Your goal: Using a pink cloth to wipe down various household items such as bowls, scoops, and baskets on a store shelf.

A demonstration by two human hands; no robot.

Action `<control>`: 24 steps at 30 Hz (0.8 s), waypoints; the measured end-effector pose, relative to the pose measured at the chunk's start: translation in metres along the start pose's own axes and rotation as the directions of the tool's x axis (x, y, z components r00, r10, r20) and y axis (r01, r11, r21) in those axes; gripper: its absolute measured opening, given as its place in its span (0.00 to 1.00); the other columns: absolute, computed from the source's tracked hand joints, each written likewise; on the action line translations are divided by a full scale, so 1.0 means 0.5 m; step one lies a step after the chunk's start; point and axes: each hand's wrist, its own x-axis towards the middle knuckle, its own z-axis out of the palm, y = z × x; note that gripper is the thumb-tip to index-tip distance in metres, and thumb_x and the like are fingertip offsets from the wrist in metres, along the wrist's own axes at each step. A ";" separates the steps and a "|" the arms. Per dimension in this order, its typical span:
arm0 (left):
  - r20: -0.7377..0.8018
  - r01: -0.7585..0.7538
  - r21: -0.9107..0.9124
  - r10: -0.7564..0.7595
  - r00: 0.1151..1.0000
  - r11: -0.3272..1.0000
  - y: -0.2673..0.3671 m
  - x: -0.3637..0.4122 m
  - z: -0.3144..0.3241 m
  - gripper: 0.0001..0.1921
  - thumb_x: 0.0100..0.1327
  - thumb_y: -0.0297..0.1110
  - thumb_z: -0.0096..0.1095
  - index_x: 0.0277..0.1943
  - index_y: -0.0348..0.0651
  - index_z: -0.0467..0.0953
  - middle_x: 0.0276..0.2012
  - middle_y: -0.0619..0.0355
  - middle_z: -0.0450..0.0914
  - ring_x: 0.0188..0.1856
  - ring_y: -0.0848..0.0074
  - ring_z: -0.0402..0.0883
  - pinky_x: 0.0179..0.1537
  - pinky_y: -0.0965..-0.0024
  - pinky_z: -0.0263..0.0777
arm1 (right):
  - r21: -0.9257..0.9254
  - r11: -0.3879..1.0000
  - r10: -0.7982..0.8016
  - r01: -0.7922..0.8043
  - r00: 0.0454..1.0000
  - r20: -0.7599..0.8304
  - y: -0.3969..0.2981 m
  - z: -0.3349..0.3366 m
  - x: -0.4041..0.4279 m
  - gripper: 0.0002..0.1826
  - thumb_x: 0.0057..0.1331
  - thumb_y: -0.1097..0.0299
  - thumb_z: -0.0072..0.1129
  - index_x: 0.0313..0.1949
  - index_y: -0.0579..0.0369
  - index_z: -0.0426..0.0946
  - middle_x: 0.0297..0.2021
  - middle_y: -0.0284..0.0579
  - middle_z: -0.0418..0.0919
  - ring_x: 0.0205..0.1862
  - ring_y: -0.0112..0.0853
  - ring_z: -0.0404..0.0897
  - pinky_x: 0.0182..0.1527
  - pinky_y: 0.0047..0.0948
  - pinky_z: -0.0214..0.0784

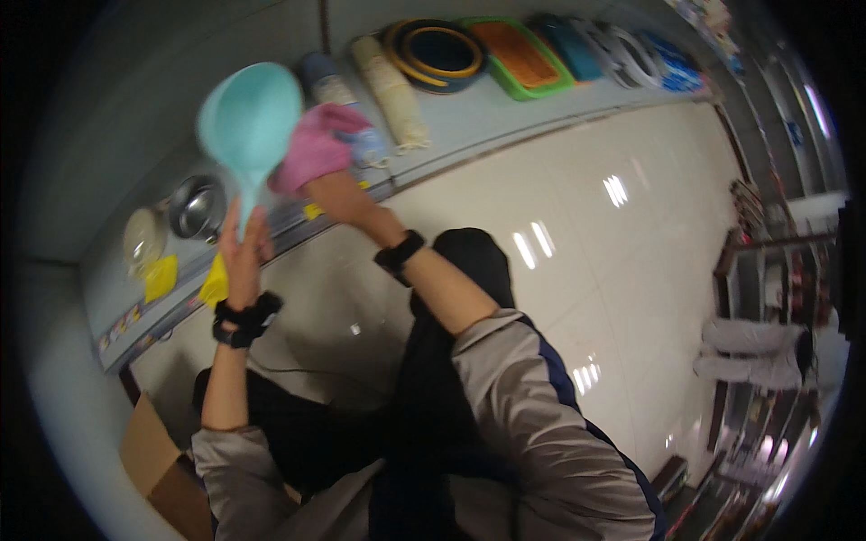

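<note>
My left hand (pixel 245 250) grips the handle of a light turquoise plastic ladle (pixel 250 115), its large round bowl held up above the shelf. A pink cloth (pixel 314 152) is bunched in my right hand (pixel 342 196), close beside the ladle's bowl; blur hides whether the two touch. Behind the cloth lie a rolled blue-and-white item (pixel 331 81) and a rolled cream textile (pixel 389 91) with a fringed end. Left of the ladle's handle, a shiny metal bowl or pan (pixel 197 206) sits on the shelf, next to a pale wrapped item (pixel 144 237).
Along the grey shelf (pixel 446 128) stand dark round basins with yellow rims (pixel 433 54), a green-rimmed tray with an orange insert (pixel 517 57) and blue goods (pixel 670 64). Yellow tags (pixel 160 278) hang at the front. A cardboard box (pixel 152 446) is at lower left. Another person's legs (pixel 751 351) show at right.
</note>
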 end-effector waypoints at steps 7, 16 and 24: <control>0.364 0.285 -0.414 -0.129 0.922 0.865 0.015 0.004 -0.036 0.17 0.73 0.40 0.46 0.58 0.42 0.68 0.24 0.68 0.64 0.18 0.86 0.59 0.21 0.80 0.52 | 0.887 0.170 0.596 -0.428 0.762 0.254 -0.040 -0.050 0.061 0.14 0.72 0.67 0.40 0.48 0.61 0.72 0.47 0.43 0.74 0.50 0.28 0.72 0.50 0.29 0.67; -0.004 0.200 -0.019 -0.200 0.980 0.980 -0.017 0.012 -0.008 0.17 0.70 0.48 0.52 0.43 0.41 0.71 0.18 0.67 0.64 0.13 0.85 0.59 0.14 0.80 0.51 | 0.826 0.318 0.524 -0.465 0.813 0.255 -0.117 -0.066 0.042 0.16 0.66 0.66 0.45 0.49 0.62 0.72 0.39 0.37 0.74 0.43 0.29 0.73 0.47 0.29 0.65; 0.237 0.273 0.334 -0.360 0.902 0.902 0.008 0.008 -0.021 0.20 0.67 0.54 0.56 0.34 0.43 0.71 0.15 0.71 0.57 0.14 0.89 0.52 0.14 0.80 0.45 | 0.757 0.490 0.609 -0.433 0.791 0.059 -0.032 -0.182 0.081 0.22 0.71 0.59 0.42 0.54 0.63 0.70 0.50 0.47 0.76 0.50 0.34 0.74 0.53 0.29 0.65</control>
